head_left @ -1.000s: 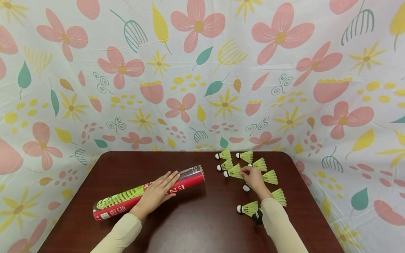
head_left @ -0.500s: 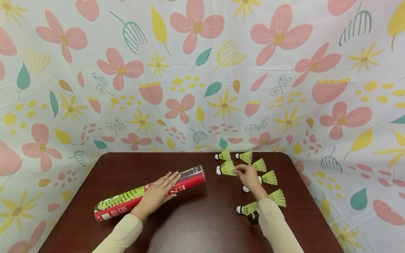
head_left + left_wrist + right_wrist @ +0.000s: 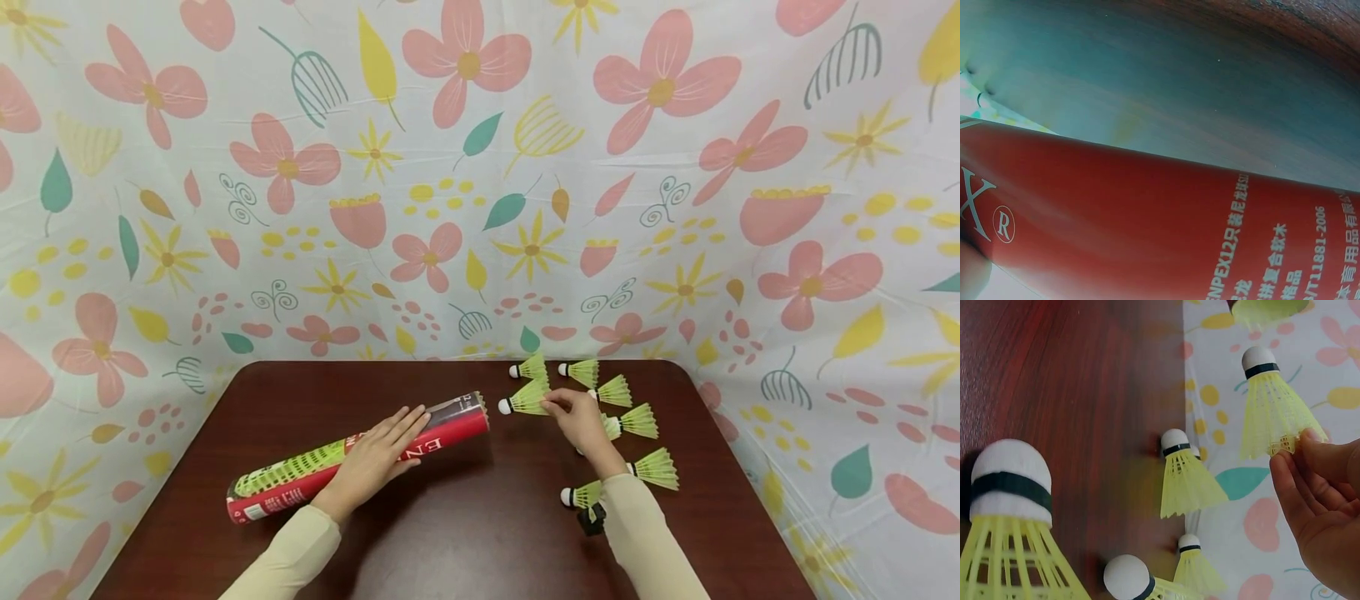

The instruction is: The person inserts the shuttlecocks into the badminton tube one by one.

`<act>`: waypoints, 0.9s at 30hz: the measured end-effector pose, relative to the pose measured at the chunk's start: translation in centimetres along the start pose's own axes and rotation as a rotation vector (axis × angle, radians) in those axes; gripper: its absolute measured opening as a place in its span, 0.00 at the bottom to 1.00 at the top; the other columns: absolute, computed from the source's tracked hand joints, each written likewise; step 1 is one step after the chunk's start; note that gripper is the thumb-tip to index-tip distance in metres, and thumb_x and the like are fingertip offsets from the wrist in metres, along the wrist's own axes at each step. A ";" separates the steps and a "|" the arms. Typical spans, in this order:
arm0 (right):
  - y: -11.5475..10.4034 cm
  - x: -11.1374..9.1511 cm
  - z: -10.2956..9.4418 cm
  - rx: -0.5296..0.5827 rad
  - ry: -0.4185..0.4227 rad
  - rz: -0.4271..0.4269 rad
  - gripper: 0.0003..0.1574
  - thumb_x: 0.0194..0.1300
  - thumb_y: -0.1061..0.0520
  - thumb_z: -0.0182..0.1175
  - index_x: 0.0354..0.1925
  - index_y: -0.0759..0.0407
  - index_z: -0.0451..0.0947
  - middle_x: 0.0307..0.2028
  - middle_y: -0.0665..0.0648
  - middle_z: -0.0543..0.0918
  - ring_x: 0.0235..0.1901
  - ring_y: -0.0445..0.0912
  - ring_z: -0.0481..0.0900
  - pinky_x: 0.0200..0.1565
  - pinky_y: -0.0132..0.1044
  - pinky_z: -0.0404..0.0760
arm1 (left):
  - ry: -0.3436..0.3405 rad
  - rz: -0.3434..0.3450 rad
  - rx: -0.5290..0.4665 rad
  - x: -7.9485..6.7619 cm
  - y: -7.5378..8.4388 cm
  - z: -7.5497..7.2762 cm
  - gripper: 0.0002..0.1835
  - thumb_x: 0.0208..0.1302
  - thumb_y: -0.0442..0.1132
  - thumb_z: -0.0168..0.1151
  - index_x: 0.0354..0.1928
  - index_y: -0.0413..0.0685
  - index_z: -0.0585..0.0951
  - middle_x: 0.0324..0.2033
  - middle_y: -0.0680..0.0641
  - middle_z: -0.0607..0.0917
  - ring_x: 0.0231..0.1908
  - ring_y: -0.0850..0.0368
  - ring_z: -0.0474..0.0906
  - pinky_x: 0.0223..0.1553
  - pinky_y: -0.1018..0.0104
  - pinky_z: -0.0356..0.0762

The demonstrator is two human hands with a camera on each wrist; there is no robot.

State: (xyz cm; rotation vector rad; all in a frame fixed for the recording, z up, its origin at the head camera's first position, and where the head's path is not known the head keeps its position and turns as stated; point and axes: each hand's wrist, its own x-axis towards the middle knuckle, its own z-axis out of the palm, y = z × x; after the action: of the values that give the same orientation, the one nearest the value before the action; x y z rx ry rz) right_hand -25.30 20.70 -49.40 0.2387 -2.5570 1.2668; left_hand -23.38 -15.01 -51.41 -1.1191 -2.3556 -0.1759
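Note:
My left hand [image 3: 371, 458] lies over a long red badminton shuttlecock tube [image 3: 450, 427], fingers across its top and thumb along the near side. The tube slants across the table, its right end farther back. In the left wrist view the printed red tube wall [image 3: 1116, 206] fills the lower half. My right hand [image 3: 581, 421] pinches a yellow shuttlecock [image 3: 527, 398] by the skirt's edge, its white cork pointing left, a short way from the tube's right end. The right wrist view shows thumb and fingers on the skirt of that shuttlecock [image 3: 1272, 406], its cork away from the hand.
Several more yellow shuttlecocks lie on the dark wooden table [image 3: 450, 533] at the right, such as a far shuttlecock [image 3: 581, 372] and a near shuttlecock [image 3: 581, 495]. A black device [image 3: 592, 519] sits at my right wrist. Flowered cloth [image 3: 465, 208] hangs behind.
My right hand has drawn the shuttlecock leftward from among the others toward the tube's right end. The left hand and the tube have shifted only slightly right.

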 end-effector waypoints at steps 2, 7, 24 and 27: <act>-0.2 0.0 0.2 0.005 -0.002 -0.002 0.07 0.56 0.57 0.60 0.35 0.57 0.81 0.30 0.53 0.82 0.29 0.44 0.78 0.30 0.36 0.77 | -0.001 -0.002 0.002 0.0 0.0 0.1 0.41 0.49 0.52 0.64 0.65 0.48 0.60 0.62 0.45 0.63 0.62 0.51 0.57 0.57 0.56 0.61; -0.7 -0.1 0.7 0.007 -0.004 -0.008 0.07 0.56 0.57 0.60 0.35 0.57 0.81 0.30 0.52 0.83 0.28 0.43 0.78 0.29 0.36 0.77 | 0.003 -0.003 0.004 0.1 0.1 0.3 0.44 0.45 0.49 0.68 0.64 0.48 0.60 0.63 0.47 0.62 0.62 0.51 0.58 0.57 0.55 0.62; -1.6 -0.2 2.7 0.072 0.002 -0.073 0.06 0.52 0.60 0.63 0.32 0.56 0.82 0.27 0.51 0.83 0.26 0.41 0.78 0.27 0.31 0.76 | 0.011 0.006 -0.004 0.6 0.5 0.4 0.40 0.52 0.54 0.61 0.65 0.48 0.60 0.63 0.47 0.62 0.62 0.51 0.57 0.57 0.56 0.61; -1.7 -0.1 3.2 0.066 0.002 -0.093 0.06 0.52 0.60 0.63 0.32 0.56 0.82 0.27 0.50 0.82 0.26 0.41 0.78 0.28 0.31 0.76 | 0.010 0.007 -0.004 0.5 0.4 0.4 0.40 0.52 0.54 0.61 0.65 0.48 0.60 0.63 0.47 0.62 0.62 0.51 0.57 0.57 0.56 0.61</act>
State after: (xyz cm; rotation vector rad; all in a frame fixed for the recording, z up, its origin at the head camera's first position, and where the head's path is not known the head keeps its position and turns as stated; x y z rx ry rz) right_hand -25.29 17.17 -50.02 0.3651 -2.4739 1.3172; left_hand -23.50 -14.22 -51.54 -1.1252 -2.3437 -0.1833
